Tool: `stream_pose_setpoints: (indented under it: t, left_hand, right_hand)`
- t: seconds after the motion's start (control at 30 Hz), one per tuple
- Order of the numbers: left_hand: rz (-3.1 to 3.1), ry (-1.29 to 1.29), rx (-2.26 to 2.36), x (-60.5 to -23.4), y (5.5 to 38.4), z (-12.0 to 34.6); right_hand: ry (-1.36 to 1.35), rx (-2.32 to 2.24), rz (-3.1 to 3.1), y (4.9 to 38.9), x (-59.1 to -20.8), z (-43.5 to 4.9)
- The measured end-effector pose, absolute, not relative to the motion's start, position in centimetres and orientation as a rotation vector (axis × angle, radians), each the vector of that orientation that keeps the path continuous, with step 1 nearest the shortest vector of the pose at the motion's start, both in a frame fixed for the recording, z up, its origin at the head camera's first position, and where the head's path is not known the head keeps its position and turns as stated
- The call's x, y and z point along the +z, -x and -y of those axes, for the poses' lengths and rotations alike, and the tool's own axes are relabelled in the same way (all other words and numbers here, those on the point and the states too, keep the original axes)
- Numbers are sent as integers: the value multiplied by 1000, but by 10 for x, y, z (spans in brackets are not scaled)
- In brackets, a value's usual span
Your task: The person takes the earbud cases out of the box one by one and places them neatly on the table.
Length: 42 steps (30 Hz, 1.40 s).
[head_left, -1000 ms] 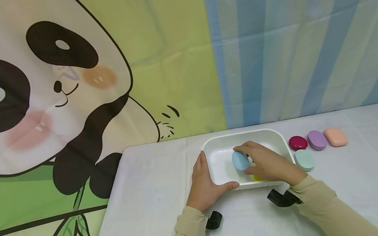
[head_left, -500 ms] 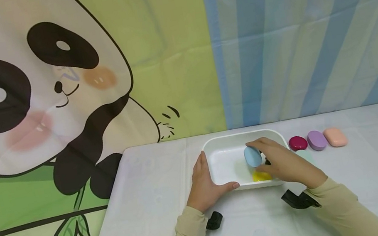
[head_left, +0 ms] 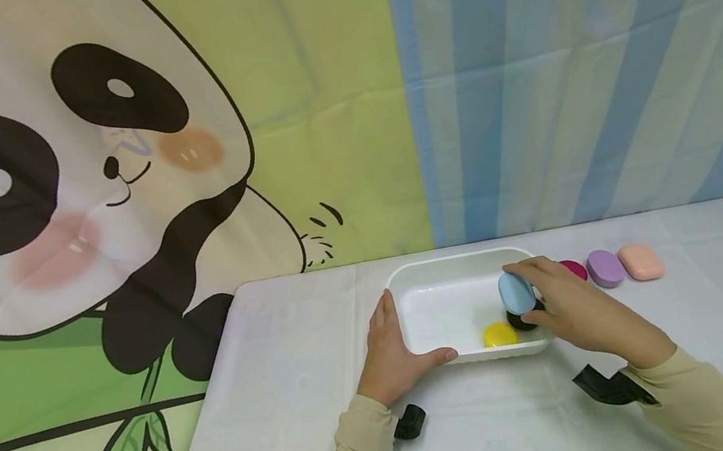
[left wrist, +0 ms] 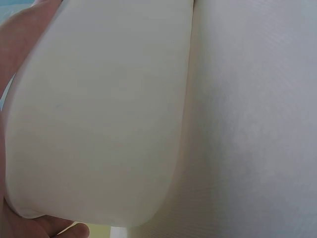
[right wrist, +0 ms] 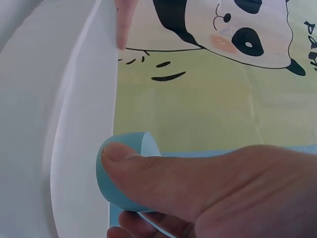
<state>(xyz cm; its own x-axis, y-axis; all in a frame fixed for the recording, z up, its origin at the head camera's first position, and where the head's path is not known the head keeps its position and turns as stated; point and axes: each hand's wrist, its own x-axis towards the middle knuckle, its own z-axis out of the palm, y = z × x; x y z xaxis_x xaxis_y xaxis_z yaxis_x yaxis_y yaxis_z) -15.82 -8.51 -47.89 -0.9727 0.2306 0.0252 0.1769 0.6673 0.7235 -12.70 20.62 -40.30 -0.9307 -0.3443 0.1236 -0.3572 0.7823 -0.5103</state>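
Your left hand, fingers straight, likely steadies the tray's left end; your right hand pinches the blue piece.

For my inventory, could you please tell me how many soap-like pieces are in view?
6: blue piece in the right hand; yellow piece and black piece in the tray; red piece, purple piece and peach piece on the table. That hand may hide more.

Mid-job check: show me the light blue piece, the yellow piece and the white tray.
Light blue piece (head_left: 516, 293): head view, middle of its broad face.
Yellow piece (head_left: 500, 333): head view, on its visible top.
White tray (head_left: 439, 316): head view, bare floor.
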Motion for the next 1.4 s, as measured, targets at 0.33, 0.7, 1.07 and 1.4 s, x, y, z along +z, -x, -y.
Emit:
stream_pose_setpoints:
  t: [0.33, 0.7, 1.07, 1.4]
  left_hand:
    - [-2798, -343, 1212, -479, 158, 86]
    - [-2808, -363, 1214, -478, 158, 86]
    - [-2801, -361, 1218, -478, 158, 86]
    - [-2792, -360, 1230, -477, 158, 86]
  right_hand:
    - [-595, 840, 2911, 115, -404, -229]
    - [-573, 824, 2893, 109, -411, -252]
    - [-604, 717, 2796, 102, -420, -272]
    - [-534, 762, 2895, 99, -429, -288]
